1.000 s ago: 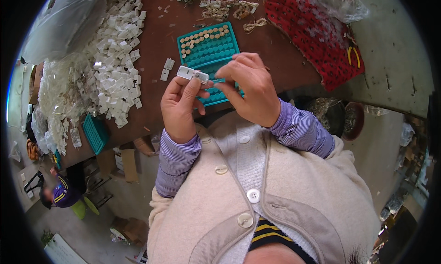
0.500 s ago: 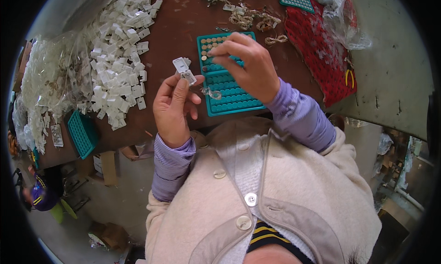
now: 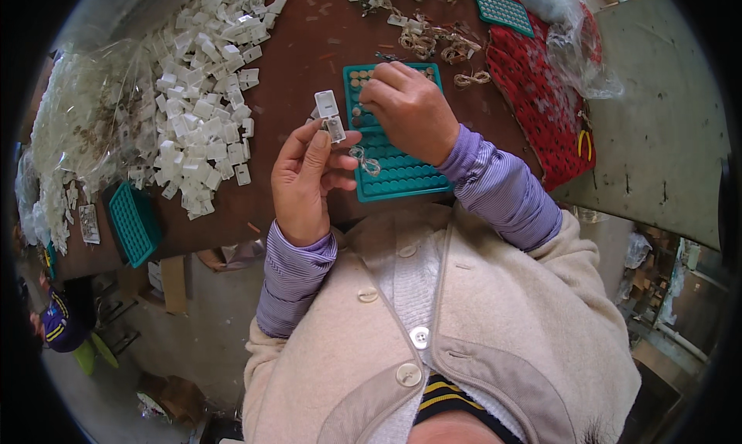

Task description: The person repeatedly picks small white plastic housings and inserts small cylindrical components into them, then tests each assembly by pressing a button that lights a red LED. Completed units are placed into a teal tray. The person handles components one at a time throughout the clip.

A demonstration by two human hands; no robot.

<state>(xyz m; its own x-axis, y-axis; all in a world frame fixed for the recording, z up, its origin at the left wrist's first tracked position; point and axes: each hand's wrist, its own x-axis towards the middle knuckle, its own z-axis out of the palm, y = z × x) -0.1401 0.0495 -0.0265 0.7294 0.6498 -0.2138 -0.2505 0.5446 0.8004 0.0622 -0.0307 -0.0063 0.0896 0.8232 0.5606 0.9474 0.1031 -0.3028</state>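
Observation:
My left hand (image 3: 308, 183) pinches a small white plastic battery case (image 3: 332, 127) between thumb and fingers, its lid flipped up. A loop of thin clear wire (image 3: 366, 163) hangs from beside that hand, over a teal tray (image 3: 402, 187) of round pockets. Small round button cells (image 3: 356, 82) sit in the tray's far part, while the near rows look unfilled. Over the far half is my right hand (image 3: 410, 108), fingertips bent down and pressed together at the cells. Whatever they hold is hidden by the hand.
A big heap of white cases (image 3: 205, 112) lies at the left beside a clear plastic bag (image 3: 93, 127). Another teal tray (image 3: 135, 224) tilts at the table's near left edge. Bundled wires (image 3: 433, 38), a third tray (image 3: 502, 11) and red cloth (image 3: 525, 96) with yellow-handled pliers (image 3: 585, 144) lie farther right.
My right hand has come down onto the cells, its fingers closing together. My left hand has tilted the case more upright. The whole view has shifted slightly.

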